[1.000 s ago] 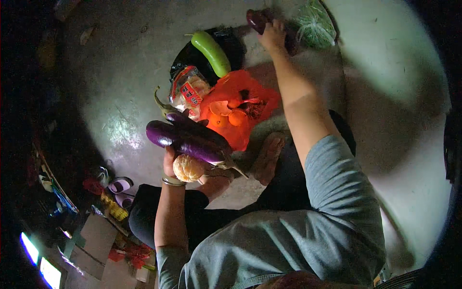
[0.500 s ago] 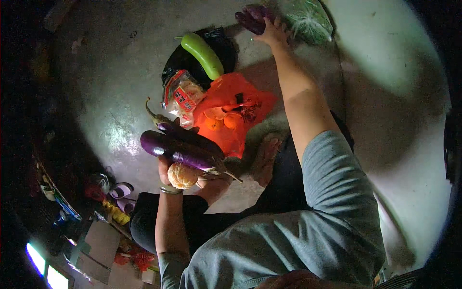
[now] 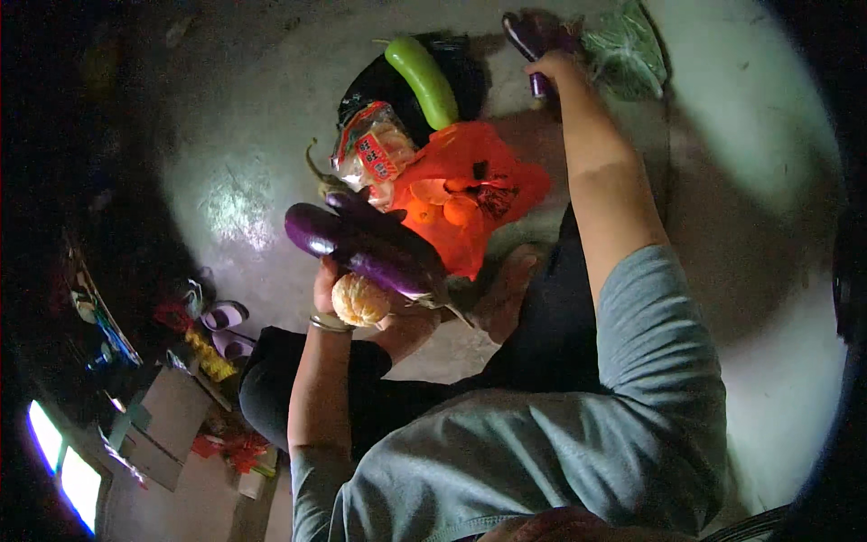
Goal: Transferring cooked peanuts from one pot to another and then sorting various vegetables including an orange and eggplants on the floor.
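Observation:
My left hand [image 3: 325, 287] carries two purple eggplants [image 3: 361, 256] and a peeled orange [image 3: 360, 301], which sits by the wrist below them. Most of its fingers are hidden under the load. Far off to the right, my right hand [image 3: 558, 67] is closed around a slim dark eggplant [image 3: 522, 36], its lower end showing below the hand. More purple eggplants [image 3: 553, 29] lie just behind it, partly hidden. Beside them rests a clear bag of green leaves [image 3: 627, 54].
Centre floor holds a red plastic bag [image 3: 517, 181] with oranges [image 3: 461, 211], a printed clear packet [image 3: 375, 149], and a green gourd [image 3: 423, 81] on a black bag [image 3: 361, 90]. Purple slippers [image 3: 226, 316] and cardboard [image 3: 172, 411] are at left. A pale wall [image 3: 768, 135] borders the right.
My right hand now grips one eggplant, which stands out from the heap it was reaching over. The whole view has shifted slightly; my left hand keeps its load.

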Tool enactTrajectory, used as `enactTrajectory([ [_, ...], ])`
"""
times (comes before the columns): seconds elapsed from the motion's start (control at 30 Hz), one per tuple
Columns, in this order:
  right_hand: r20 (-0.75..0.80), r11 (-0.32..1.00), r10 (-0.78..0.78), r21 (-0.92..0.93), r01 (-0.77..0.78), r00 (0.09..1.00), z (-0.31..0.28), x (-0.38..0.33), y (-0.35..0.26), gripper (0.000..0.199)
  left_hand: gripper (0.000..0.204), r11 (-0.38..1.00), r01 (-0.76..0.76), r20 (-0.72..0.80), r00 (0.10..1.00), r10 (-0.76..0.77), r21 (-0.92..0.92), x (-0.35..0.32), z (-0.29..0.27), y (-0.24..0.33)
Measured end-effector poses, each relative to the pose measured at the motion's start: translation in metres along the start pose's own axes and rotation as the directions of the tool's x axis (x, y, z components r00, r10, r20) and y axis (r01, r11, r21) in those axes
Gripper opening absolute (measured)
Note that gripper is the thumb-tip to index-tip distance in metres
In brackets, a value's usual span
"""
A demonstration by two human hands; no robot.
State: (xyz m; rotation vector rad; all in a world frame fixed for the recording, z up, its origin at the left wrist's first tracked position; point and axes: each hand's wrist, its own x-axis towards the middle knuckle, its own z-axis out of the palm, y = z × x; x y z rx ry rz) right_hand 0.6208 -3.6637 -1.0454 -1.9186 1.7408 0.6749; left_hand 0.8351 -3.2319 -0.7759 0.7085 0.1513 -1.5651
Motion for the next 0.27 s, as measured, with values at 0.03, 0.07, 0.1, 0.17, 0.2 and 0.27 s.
enactTrajectory([
  [0.03,-0.122,0.999,0.030,-0.038,-0.035,0.992,-0.002,-0.023,-0.017,0.069,0.095,1.000,-0.004,0.008,1.000,0.005,-0.013,-0.001,-0.001,0.000],
  [0.07,-0.247,0.995,0.060,-0.063,-0.078,0.967,-0.007,-0.048,-0.031,0.067,0.094,1.000,-0.004,0.018,1.000,0.005,-0.029,-0.004,-0.003,-0.002],
  [0.1,-0.330,0.989,0.122,-0.038,-0.142,0.936,-0.006,-0.067,-0.036,0.066,0.093,0.999,0.007,0.032,0.999,-0.006,-0.041,-0.008,-0.004,-0.004],
  [0.17,-0.270,0.977,0.212,0.033,-0.211,0.939,0.013,-0.029,-0.014,0.065,0.092,0.997,0.055,0.054,0.997,-0.052,-0.061,-0.008,-0.009,-0.006],
  [0.2,-0.237,0.967,0.254,0.065,-0.245,0.938,0.022,-0.011,-0.005,0.065,0.092,0.995,0.073,0.063,0.996,-0.069,-0.069,-0.007,-0.011,-0.004],
  [0.27,-0.266,0.967,0.253,0.043,-0.250,0.930,-0.005,-0.066,-0.045,0.066,0.091,0.999,0.021,0.074,0.997,-0.018,-0.034,-0.017,-0.015,-0.004],
])
